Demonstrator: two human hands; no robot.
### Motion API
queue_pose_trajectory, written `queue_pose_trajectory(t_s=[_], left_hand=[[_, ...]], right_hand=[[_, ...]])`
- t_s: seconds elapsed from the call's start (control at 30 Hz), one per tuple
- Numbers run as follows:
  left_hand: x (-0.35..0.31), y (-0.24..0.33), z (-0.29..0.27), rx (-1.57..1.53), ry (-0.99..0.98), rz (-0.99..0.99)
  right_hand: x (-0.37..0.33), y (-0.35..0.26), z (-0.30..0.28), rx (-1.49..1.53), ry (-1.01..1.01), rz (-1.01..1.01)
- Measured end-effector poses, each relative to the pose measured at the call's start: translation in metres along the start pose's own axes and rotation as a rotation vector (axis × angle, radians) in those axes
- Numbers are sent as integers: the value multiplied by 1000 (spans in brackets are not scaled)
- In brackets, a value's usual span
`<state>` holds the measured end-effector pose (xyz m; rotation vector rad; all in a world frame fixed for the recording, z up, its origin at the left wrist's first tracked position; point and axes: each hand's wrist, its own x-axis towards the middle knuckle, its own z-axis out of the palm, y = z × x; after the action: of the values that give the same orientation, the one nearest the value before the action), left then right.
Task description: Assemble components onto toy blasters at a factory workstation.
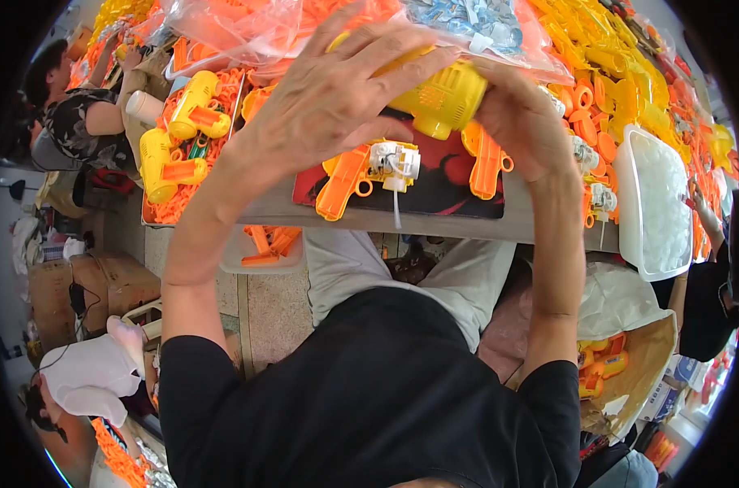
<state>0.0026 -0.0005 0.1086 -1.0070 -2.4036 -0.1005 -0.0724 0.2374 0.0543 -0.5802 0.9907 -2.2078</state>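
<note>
Both my hands are raised over the table's near edge, around a yellow plastic toy housing [447, 98] with a rounded, vented end. My left hand [333, 93] reaches across its left and top, fingers spread over it and thumb below. My right hand [522, 114] is curled round its right end; its fingertips are partly hidden. Below them, on a dark red and black mat [434, 183], lies an orange pistol-shaped handle [343, 183] joined to a white motor unit [395, 163] with a thin tube hanging down. A second orange handle [487, 167] lies to the right.
A box of orange parts [231, 93] stands left, with yellow-and-orange toy bodies [195, 106] on it. Bags and heaps of yellow parts [605, 57] fill the back. A white tub [654, 203] stands right. Below are a bin [264, 252] and a sack [630, 358]. Other people work nearby.
</note>
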Motion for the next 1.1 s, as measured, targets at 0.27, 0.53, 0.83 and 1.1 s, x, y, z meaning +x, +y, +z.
queue_pose_trajectory(t_s=[0.27, 0.53, 0.83, 1.1], left_hand=[[-87, -14, 36, -392, -277, -215], [-83, 3, 85, -418, -332, -130], [-58, -4, 82, -442, -625, -181], [-55, 7, 84, -326, -657, -232]], right_hand=[[-60, 129, -7, -847, 411, -112], [-51, 152, -5, -1215, 310, -191], [-47, 155, -15, -1294, 302, -163], [-48, 156, -16, -1288, 303, -178]])
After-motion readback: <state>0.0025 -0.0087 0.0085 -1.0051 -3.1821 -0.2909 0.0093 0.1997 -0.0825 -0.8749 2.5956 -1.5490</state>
